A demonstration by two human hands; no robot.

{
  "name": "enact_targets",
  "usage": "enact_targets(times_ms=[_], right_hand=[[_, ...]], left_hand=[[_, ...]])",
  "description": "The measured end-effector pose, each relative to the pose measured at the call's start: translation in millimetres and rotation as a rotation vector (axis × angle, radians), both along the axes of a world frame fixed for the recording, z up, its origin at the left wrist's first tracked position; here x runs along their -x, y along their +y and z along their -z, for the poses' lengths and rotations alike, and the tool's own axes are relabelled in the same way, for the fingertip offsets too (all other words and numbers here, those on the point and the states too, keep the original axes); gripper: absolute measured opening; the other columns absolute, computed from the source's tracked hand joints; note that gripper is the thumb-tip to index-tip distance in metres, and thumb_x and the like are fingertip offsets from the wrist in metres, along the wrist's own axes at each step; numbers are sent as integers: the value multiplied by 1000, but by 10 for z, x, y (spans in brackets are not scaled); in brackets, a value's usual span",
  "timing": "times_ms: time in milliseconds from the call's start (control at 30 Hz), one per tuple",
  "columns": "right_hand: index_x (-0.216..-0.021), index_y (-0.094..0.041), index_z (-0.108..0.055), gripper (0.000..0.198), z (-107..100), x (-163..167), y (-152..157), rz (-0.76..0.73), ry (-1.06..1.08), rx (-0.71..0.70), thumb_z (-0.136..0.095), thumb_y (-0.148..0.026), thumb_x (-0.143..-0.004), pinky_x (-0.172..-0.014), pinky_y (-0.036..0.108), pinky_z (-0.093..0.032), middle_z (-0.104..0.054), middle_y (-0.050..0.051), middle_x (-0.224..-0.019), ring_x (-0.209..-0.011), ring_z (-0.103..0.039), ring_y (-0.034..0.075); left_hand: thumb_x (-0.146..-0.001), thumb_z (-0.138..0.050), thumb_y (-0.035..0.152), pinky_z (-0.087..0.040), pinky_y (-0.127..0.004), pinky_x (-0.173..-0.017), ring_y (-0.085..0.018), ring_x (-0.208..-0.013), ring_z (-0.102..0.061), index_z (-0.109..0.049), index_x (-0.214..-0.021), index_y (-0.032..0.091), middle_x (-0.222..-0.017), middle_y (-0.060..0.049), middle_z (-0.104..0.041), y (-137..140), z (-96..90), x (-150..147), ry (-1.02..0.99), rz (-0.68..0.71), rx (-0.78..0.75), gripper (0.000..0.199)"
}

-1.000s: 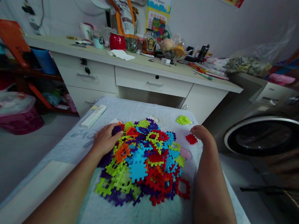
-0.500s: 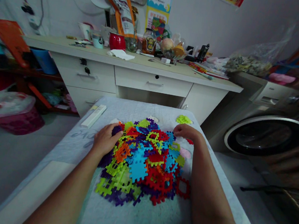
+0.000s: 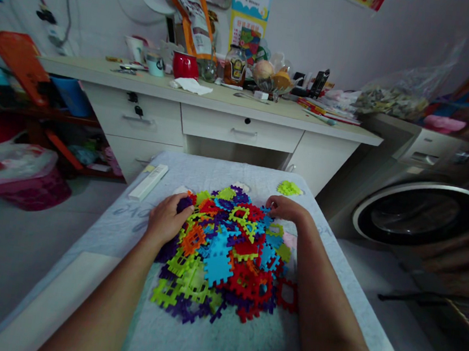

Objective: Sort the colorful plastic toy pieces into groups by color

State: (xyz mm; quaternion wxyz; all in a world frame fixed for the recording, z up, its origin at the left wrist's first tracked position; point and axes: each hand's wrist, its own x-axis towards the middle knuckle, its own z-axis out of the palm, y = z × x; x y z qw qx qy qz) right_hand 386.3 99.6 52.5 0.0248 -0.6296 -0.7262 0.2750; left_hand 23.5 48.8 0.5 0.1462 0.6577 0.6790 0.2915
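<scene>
A heap of notched plastic interlocking pieces (image 3: 219,262) in blue, red, purple, green and orange lies on a cloth-covered table. At the heap's upper left, my left hand (image 3: 167,218) curls round a dark purple interlocking piece (image 3: 184,203), with thumb and fingers on either side of it. My right hand (image 3: 288,209) is closed at the upper right, its fingertips pinching a blue interlocking piece (image 3: 267,210) at the heap's edge. A red square frame piece (image 3: 287,294) sticks out at the lower right, below my right forearm.
Beyond the heap lie a small lime-green cluster (image 3: 289,188) and a long white box (image 3: 148,182). Behind the table stands a white desk (image 3: 240,128) with jars, cups and a glass bowl. A washing machine (image 3: 422,181) is on the right, a pink bin (image 3: 23,186) on the left.
My right hand has shifted slightly left and its fingers have moved in on the blue piece. My left hand stays in place on the heap.
</scene>
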Motion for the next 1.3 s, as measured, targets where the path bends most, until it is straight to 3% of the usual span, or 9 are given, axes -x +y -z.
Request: enact_targets(times_ms=[300,533,833,1033,1300], right_hand=[[-83,-17,-60,10,-194,-33,-86,46,148,-5,-62,-12,-75,-51,17,-37,-55,-5,-64,-56,-52,8],[-96,-16,-67,21,-439,-262,-246,162,243,-214,-57,-15,-77,-54,18,-41,-61,-1,-68,-60,-55,10],[-75,-15,-69,14,-180,-858,-759,228,164,-40,-57,-21,-72,-54,21,-40,-62,-1,-65,-58,-51,10],[-76,-17,-70,17,-147,-969,-1147,235,172,116,-54,-21,-69,-51,21,-38,-59,-2,-59,-53,-48,10],[-73,-18,-70,9,-187,-920,-1266,164,-60,-13,-61,-16,-74,-67,23,-46,-70,2,-77,-73,-60,15]], left_hand=[[-89,-52,42,-41,-45,-107,-28,-126,-54,-58,-129,24,-135,-8,-61,3,-3,-5,-1,5,-1,44],[-90,-51,44,-41,-49,-105,-31,-126,-54,-57,-131,25,-136,-9,-60,-17,-47,-12,8,-1,21,45],[-89,-52,44,-41,-49,-106,-31,-126,-54,-59,-129,25,-136,-10,-61,-11,-38,-15,22,-10,8,45],[-89,-52,45,-41,-47,-106,-30,-126,-55,-59,-129,24,-134,-10,-62,3,-17,-2,22,0,-4,46],[-89,-51,45,-40,-46,-106,-30,-125,-55,-59,-128,25,-134,-10,-62,-24,-64,-23,9,0,8,45]])
